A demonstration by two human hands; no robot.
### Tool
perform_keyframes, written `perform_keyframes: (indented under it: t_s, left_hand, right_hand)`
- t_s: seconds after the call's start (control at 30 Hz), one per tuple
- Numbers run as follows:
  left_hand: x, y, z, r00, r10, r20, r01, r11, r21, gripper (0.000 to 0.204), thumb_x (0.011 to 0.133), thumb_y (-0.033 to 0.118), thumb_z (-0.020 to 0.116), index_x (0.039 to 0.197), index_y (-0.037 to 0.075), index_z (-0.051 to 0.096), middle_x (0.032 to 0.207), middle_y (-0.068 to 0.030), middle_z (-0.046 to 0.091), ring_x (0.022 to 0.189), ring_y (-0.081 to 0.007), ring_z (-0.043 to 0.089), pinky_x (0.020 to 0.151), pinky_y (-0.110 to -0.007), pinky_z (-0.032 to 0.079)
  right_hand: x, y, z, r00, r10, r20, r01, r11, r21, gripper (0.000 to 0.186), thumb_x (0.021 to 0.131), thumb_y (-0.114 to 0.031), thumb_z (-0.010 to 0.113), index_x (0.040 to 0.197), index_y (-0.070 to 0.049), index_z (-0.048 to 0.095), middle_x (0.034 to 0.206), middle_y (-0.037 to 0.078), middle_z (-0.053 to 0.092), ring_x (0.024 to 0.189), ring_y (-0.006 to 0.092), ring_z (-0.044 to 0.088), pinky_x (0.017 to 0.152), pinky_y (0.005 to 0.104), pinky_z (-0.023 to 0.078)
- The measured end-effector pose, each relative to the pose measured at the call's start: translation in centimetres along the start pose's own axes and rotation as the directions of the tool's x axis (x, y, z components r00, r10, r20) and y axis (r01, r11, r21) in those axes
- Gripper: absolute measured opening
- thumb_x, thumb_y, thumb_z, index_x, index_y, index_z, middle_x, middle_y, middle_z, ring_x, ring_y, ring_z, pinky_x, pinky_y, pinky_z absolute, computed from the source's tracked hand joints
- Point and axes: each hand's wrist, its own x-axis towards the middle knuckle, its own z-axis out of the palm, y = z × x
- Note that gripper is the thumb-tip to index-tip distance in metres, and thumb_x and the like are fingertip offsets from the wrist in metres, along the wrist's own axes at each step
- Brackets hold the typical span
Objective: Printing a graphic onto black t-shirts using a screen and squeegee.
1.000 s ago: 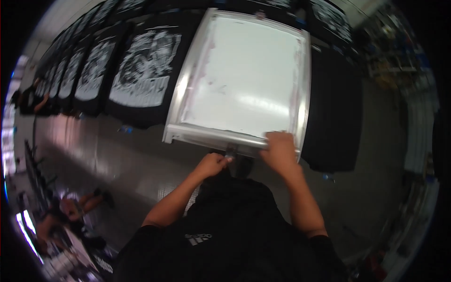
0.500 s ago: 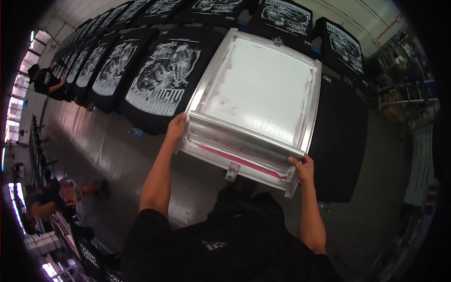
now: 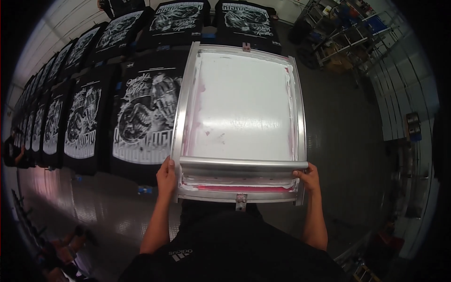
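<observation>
I hold a large screen-printing frame (image 3: 187,98) with an aluminium rim and a white mesh smeared with pink ink. My left hand (image 3: 166,176) grips its near left corner. My right hand (image 3: 307,177) grips its near right corner. A long metal squeegee (image 3: 242,164) lies across the near end of the mesh, between my hands. The frame hovers level over a black shirt, which it mostly hides. To its left lies a black shirt with a white printed graphic (image 3: 143,117).
A long row of black printed shirts (image 3: 82,120) runs along the table to the left and curves round the far side (image 3: 246,19). Metal shelving with boxes (image 3: 347,33) stands at the far right. Shiny grey floor (image 3: 347,141) stretches to the right.
My hands moved from the middle of the frame's near edge to its two near corners. The frame has shifted right along the row, uncovering the printed shirt on the left.
</observation>
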Motion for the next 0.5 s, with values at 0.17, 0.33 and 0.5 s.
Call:
perform_keyframes:
  t_s: [0.17,0.33,0.5]
  left_hand:
    - [-3.1,2.2,7.2,0.996,0.018,-0.091,-0.009,0.995,0.1,0.046,0.103,0.034,0.052,0.128,-0.004,0.059,0.113,-0.0165,0.07,0.106,-0.0178,0.062,0.094,-0.031,0.046]
    - [-5.3,7.9,9.9,0.997,-0.034,-0.066,0.042,0.992,0.123,0.047,0.104,0.033,0.049,0.125,-0.008,0.06,0.115,-0.016,0.069,0.108,-0.0185,0.062,0.095,-0.03,0.045]
    - [-3.6,7.7,10.8,0.99,-0.097,-0.105,0.118,0.97,0.212,0.05,0.101,0.038,0.055,0.129,-0.003,0.059,0.124,-0.0195,0.065,0.117,-0.0244,0.06,0.101,-0.034,0.044]
  right_hand:
    - [3.1,1.2,-8.2,0.999,0.025,0.038,-0.024,0.999,-0.028,0.035,0.07,-0.006,0.083,0.102,0.001,0.071,0.094,0.007,0.071,0.088,0.0155,0.066,0.081,0.0302,0.052]
    - [3.2,-2.1,-12.6,0.997,0.029,0.065,-0.025,0.998,-0.055,0.035,0.072,-0.007,0.083,0.104,0.0,0.071,0.095,0.007,0.071,0.087,0.0155,0.066,0.081,0.0301,0.053]
    - [5.3,-3.6,-13.9,0.998,0.053,0.03,-0.048,0.987,-0.154,0.044,0.071,-0.012,0.087,0.109,0.0,0.069,0.1,0.009,0.071,0.093,0.0176,0.066,0.087,0.032,0.052]
